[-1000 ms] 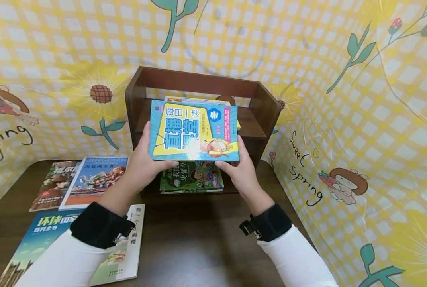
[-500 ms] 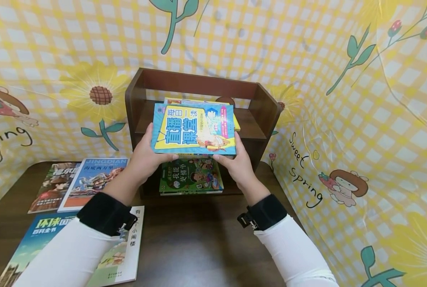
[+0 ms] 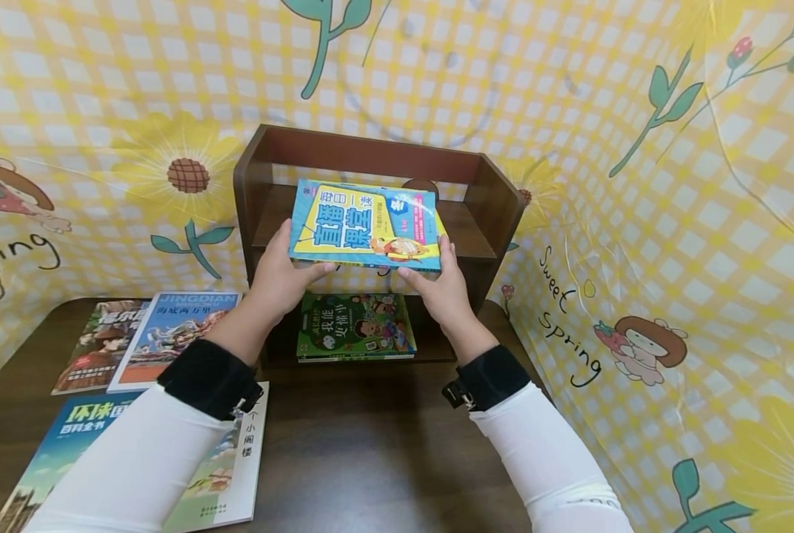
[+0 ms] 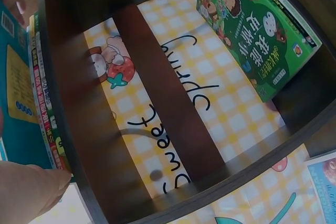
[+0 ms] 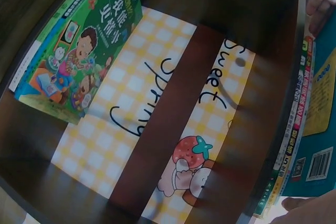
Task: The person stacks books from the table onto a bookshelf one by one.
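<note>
A blue and yellow book (image 3: 368, 222) lies between my two hands at the upper shelf of a dark brown bookshelf (image 3: 370, 146). My left hand (image 3: 280, 274) grips its left edge, thumb along the near side. At the right edge, my right hand (image 3: 445, 290) holds it the same way. The wrist views show the book's teal back cover (image 5: 315, 163) tilted above several stacked books (image 5: 295, 119), their spines facing out at the shelf edge. Whether the book touches that stack is hard to tell. A green book (image 3: 353, 326) tops a short pile on the lower shelf.
On the table's left lie several books: a dark-covered one (image 3: 97, 363), a blue one titled JINGDIAN (image 3: 170, 326), a blue-green one (image 3: 57, 459) and a white-edged one (image 3: 247, 474) partly under my left sleeve. A yellow checked cloth (image 3: 624, 244) covers the walls.
Both hands have carried the blue and yellow book slightly away from me, over the upper shelf, and its tilt has changed. More of the green book below shows. The table books stay put.
</note>
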Tool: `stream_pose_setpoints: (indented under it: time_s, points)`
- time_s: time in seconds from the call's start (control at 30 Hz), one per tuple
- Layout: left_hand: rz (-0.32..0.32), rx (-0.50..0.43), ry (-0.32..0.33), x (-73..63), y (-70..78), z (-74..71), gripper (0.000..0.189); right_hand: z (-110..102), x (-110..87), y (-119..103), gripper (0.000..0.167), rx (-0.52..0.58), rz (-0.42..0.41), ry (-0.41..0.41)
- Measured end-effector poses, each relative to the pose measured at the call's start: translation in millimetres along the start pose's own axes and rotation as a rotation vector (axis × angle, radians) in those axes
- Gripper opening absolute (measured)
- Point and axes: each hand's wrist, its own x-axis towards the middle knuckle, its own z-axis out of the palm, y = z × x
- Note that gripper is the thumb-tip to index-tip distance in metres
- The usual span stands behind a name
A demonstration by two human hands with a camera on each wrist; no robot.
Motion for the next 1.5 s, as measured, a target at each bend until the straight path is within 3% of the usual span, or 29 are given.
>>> stream_pose_setpoints:
  time_s: [0.2, 0.4, 0.7, 0.87, 1.03, 1.23, 1.5]
  points:
    - [-0.004, 0.063, -0.026, 5.3, 1.4, -1.5, 0.087, 0, 7.2, 0, 0.086, -0.047, -0.005, 0.024]
    - [0.017, 0.095, -0.053, 14.3, 3.2, -1.4, 0.076, -2, 15.5, -1, 0.081, -0.090, -0.007, 0.046]
    - [-0.104, 0.259, -0.085, 21.6, 15.4, -3.7, 0.082, -3, 27.3, 0, 0.081, -0.222, -0.029, 0.048]
    - [-0.127, 0.278, -0.098, 28.9, 15.5, -4.4, 0.083, -5, 35.2, -1, 0.082, -0.319, -0.037, 0.016]
    - [-0.133, 0.281, -0.103, 36.7, 12.8, -4.8, 0.081, -6, 42.1, -5, 0.083, -0.387, 0.006, 0.008]
    - [-0.132, 0.277, -0.099, 43.9, 11.6, -2.5, 0.079, -9, 47.9, -8, 0.083, -0.395, 0.049, 0.006]
    - [-0.161, 0.283, -0.089, 53.3, 12.2, 2.4, 0.083, -9, 55.9, -6, 0.082, -0.369, 0.017, 0.032]
